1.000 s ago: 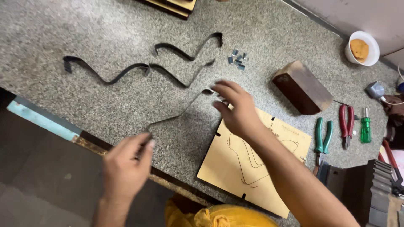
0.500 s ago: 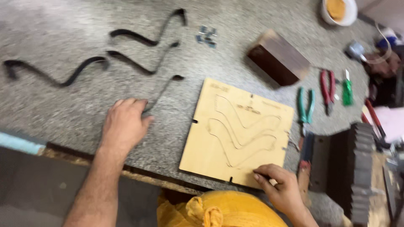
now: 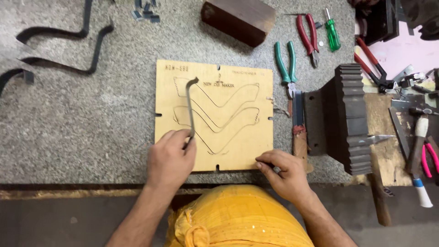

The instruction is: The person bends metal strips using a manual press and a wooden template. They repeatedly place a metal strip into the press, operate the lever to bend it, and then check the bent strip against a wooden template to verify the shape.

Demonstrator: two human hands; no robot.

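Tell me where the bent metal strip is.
In the head view, the bent metal strip lies over the wooden board, held by the left hand.

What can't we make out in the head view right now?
- Lower end of the bent metal strip: hidden inside the left hand.
- Right hand fingers at the plywood board edge: whether they pinch anything is too small to tell.
- Dark strips on the stone table: cut off by the top and left edges.
- Tools at far right: cluttered, partly cut off.
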